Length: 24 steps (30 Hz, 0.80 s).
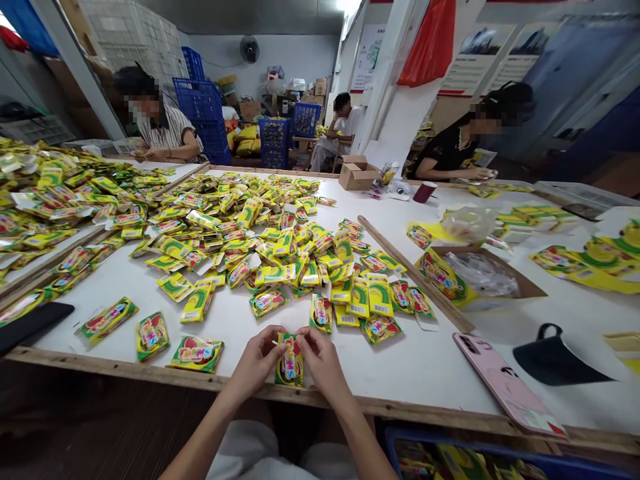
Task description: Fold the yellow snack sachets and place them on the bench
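A crowded workroom with blue crates stacked at the back, and in front a wide white table with a wooden edge, its middle covered by a loose heap of small yellow-and-green packets. At the near edge, the person's left hand and right hand meet around a single packet, held upright just above the table rim; thumbs and fingertips of both hands pinch its top corners, fingers curled closed on it, not spread. Judging by this pose, the hands seem to be working at the packet's upper flap, folding or closing it, with the step midway; finishing it would likely call for a firm, even press along the top while the packet is kept straight. A few finished-looking packets lie flat to the left, one of them near the left hand. To the right, a pink phone lies on the table, apart from the hands, beside a dark mask, and further back sits an open cardboard box with clear plastic inside. A long wooden strip runs diagonally across the table. Three other people sit working at the far side, their hands well apart from the person's own.
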Motion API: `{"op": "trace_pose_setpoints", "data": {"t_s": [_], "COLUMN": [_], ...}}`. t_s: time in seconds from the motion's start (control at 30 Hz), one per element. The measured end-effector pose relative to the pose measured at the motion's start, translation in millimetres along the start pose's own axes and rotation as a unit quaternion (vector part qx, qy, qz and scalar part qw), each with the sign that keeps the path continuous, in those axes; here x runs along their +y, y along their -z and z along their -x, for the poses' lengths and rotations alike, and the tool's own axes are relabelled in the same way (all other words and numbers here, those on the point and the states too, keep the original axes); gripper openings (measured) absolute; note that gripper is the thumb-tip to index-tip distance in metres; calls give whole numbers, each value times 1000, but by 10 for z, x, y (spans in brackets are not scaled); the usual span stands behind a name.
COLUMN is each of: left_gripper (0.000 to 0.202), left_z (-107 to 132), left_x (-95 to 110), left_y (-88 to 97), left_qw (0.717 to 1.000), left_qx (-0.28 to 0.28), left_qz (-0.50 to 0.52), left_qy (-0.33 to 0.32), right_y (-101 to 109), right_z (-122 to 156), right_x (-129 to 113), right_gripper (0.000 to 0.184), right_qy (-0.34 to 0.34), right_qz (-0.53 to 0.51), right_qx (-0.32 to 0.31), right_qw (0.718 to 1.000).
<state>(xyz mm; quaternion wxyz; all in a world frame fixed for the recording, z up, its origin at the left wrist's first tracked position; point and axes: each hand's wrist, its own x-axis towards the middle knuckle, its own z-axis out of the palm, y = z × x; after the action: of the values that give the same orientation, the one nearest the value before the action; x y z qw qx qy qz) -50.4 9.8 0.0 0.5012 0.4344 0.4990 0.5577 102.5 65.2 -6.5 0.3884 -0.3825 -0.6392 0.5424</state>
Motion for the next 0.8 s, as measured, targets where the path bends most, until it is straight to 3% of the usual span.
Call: {"op": "trace_pose_setpoints", "data": {"t_s": [0.2, 0.3, 0.43, 0.53, 0.8], "left_gripper": [61, 41, 16, 14, 16], "left_z": [2, 5, 14, 16, -88], "left_x": [-45, -16, 66, 100, 114], "left_y": [-18, -24, -70, -109, -123], "left_qw": [1000, 1000, 993, 990, 986], "left_qx": [9, 1, 35, 60, 89], "left_qz": [18, -25, -82, -86, -128], "left_qy": [-1, -15, -75, -91, -62], "right_y": [-20, 38, 79, 59, 38], "right_z": [-44, -27, 12, 30, -72], "right_x": [87, 47, -95, -188, -268], "right_gripper": [38, 25, 20, 22, 17], "right_qy": [10, 5, 14, 46, 72], "right_qz": [-56, -45, -13, 34, 148], "right_qx": [28, 7, -2, 8, 21], "right_qw": [998, 999, 1000, 998, 986]}}
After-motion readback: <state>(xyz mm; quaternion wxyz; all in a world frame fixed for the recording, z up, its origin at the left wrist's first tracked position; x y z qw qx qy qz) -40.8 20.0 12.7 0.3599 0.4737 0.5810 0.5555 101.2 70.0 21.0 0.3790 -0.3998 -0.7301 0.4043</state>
